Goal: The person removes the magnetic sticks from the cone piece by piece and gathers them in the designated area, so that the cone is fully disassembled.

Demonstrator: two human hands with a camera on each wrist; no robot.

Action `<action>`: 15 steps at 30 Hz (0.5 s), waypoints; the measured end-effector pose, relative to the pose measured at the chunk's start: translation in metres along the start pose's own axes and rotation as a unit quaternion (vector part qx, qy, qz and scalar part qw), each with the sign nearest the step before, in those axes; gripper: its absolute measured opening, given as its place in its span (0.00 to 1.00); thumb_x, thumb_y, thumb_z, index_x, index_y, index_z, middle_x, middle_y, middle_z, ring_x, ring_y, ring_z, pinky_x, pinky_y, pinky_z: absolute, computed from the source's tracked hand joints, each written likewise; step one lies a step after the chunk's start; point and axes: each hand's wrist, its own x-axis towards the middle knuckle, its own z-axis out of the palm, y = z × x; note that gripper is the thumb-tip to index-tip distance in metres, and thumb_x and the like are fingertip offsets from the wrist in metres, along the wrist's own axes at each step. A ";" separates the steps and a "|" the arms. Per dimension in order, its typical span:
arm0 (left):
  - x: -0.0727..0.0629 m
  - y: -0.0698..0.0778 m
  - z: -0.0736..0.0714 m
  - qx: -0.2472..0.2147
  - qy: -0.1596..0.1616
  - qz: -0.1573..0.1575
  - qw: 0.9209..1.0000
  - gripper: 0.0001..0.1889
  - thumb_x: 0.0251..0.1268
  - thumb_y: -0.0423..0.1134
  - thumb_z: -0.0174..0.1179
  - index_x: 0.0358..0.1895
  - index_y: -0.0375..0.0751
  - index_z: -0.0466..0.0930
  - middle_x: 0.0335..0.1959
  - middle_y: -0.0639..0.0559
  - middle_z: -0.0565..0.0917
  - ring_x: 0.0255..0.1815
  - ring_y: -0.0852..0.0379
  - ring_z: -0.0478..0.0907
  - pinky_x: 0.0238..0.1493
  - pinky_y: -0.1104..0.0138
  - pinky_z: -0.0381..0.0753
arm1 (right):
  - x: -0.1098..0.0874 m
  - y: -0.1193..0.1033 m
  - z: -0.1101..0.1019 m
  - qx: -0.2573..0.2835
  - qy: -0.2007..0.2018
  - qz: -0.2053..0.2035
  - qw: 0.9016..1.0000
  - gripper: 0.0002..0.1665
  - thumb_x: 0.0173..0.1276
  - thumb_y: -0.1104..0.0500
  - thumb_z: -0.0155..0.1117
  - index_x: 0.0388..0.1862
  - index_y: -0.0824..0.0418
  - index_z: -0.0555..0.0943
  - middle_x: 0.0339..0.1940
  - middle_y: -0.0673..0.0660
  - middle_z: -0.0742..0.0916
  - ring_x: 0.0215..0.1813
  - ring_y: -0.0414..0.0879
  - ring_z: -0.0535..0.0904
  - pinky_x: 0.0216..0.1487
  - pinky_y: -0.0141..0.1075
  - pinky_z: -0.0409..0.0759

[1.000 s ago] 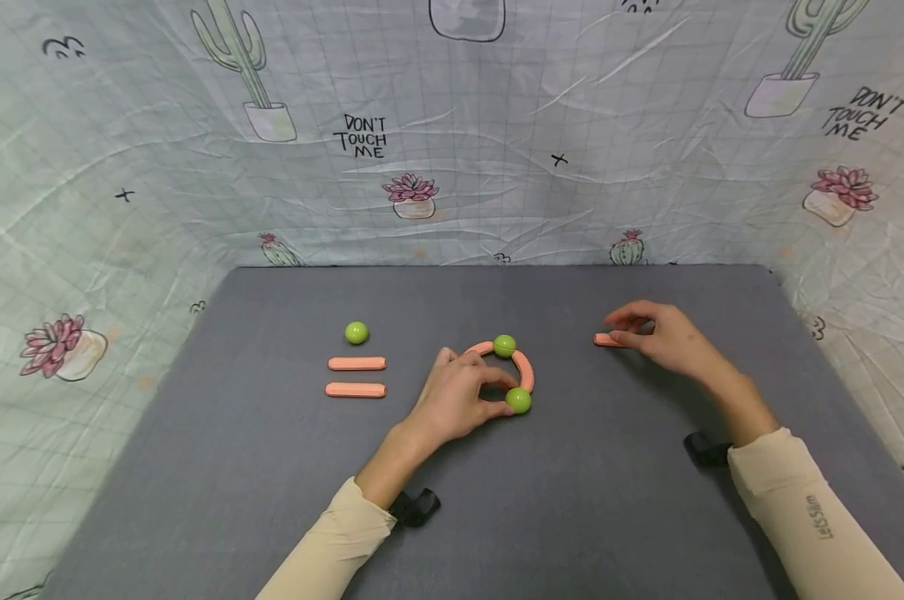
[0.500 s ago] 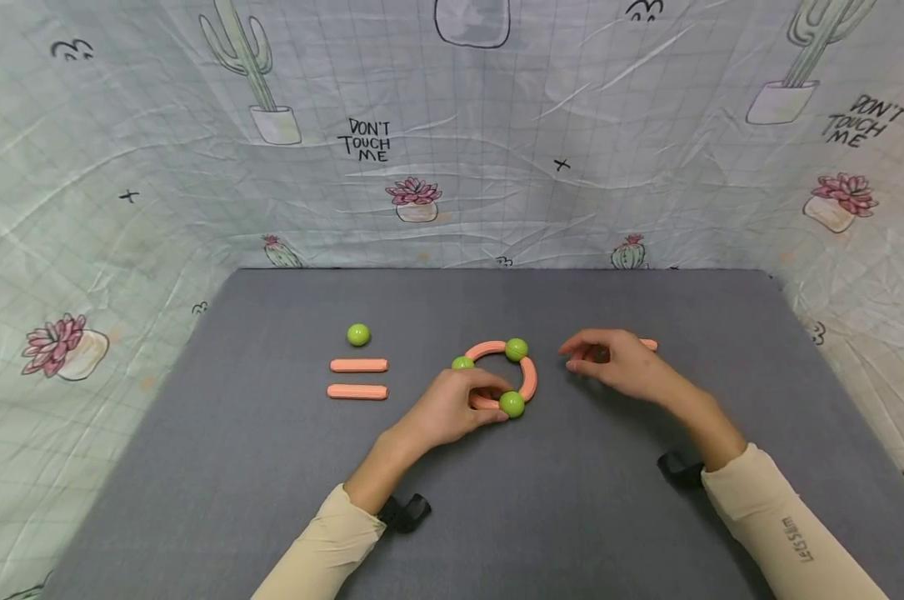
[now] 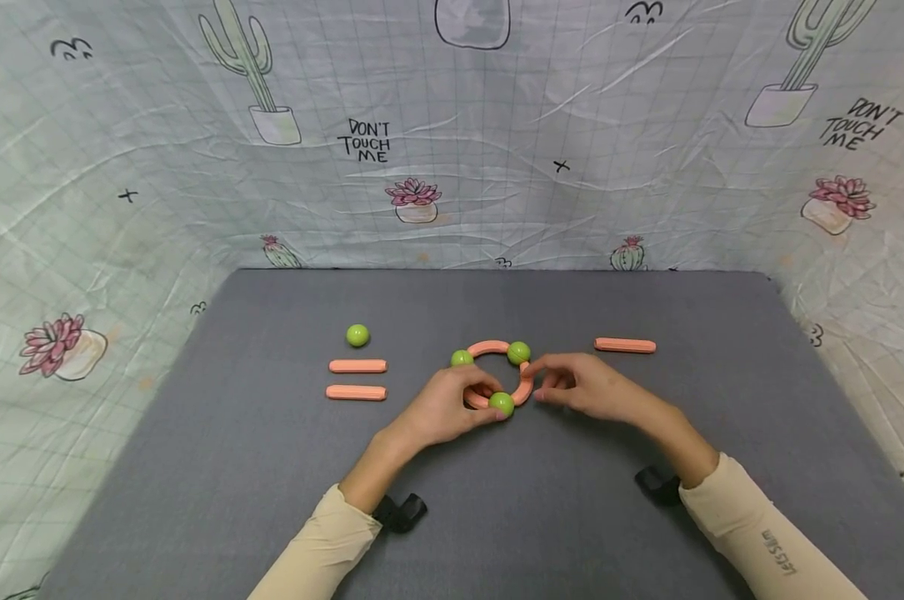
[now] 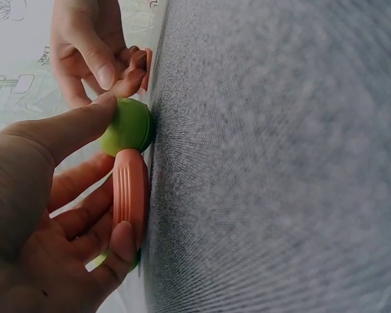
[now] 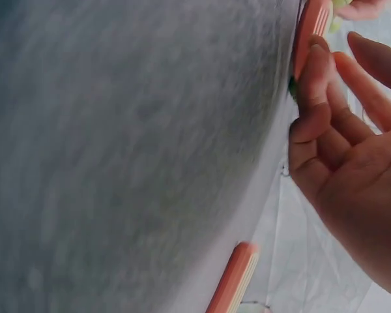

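Note:
Curved pink ridged sticks and green balls form a small ring on the dark grey table. My left hand (image 3: 438, 403) is at its near left side, pinching the near green ball (image 3: 501, 405) between thumb and fingers. In the left wrist view other fingers lie along the near-left curved stick (image 4: 131, 192). My right hand (image 3: 597, 387) is at the ring's right side, fingertips touching the right curved stick (image 3: 524, 388), its thumb apart from it. The far green ball (image 3: 518, 353), left green ball (image 3: 462, 358) and far curved stick (image 3: 488, 346) complete the loop.
Two straight pink sticks, one (image 3: 357, 366) above another (image 3: 356, 392), lie left of the ring, with a loose green ball (image 3: 357, 336) behind them. Another straight pink stick (image 3: 625, 345) lies behind my right hand. A printed cloth (image 3: 496, 200) hangs around the table's back and sides.
My right hand has left the straight pink stick at the right and moved left to the ring. My left hand has shifted slightly left with the near green ball, and the ring looks rounder.

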 end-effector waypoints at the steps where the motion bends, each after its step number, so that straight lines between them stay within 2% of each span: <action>1: 0.000 0.000 0.000 -0.002 -0.001 -0.003 1.000 0.13 0.60 0.45 0.78 0.45 0.49 0.89 0.39 0.60 0.89 0.38 0.65 0.84 0.45 0.73 0.83 | 0.001 -0.001 0.001 0.000 -0.005 0.002 1.000 0.22 0.75 0.58 0.68 0.66 0.58 0.82 0.39 0.54 0.89 0.34 0.42 0.80 0.35 0.32 0.77; 6: -0.002 0.000 0.000 0.020 0.003 -0.004 1.000 0.16 0.57 0.46 0.80 0.46 0.48 0.88 0.42 0.57 0.87 0.41 0.64 0.83 0.47 0.71 0.83 | 0.005 -0.005 0.010 0.004 -0.033 0.009 0.999 0.22 0.75 0.58 0.67 0.66 0.59 0.82 0.35 0.54 0.88 0.32 0.40 0.80 0.34 0.32 0.79; 8: -0.003 0.000 0.000 0.036 0.008 0.000 0.999 0.17 0.57 0.47 0.80 0.46 0.48 0.88 0.43 0.56 0.87 0.43 0.62 0.83 0.49 0.69 0.83 | 0.007 -0.006 0.014 0.004 -0.038 -0.001 0.999 0.20 0.76 0.58 0.67 0.64 0.59 0.83 0.35 0.53 0.88 0.33 0.39 0.80 0.35 0.32 0.79; 15: -0.004 0.001 -0.001 0.067 0.015 -0.004 0.998 0.18 0.55 0.50 0.80 0.45 0.49 0.87 0.42 0.56 0.87 0.44 0.60 0.82 0.52 0.65 0.82 | 0.011 -0.007 0.022 -0.023 -0.020 -0.034 0.999 0.14 0.74 0.60 0.69 0.56 0.59 0.86 0.34 0.49 0.87 0.34 0.35 0.79 0.37 0.30 0.79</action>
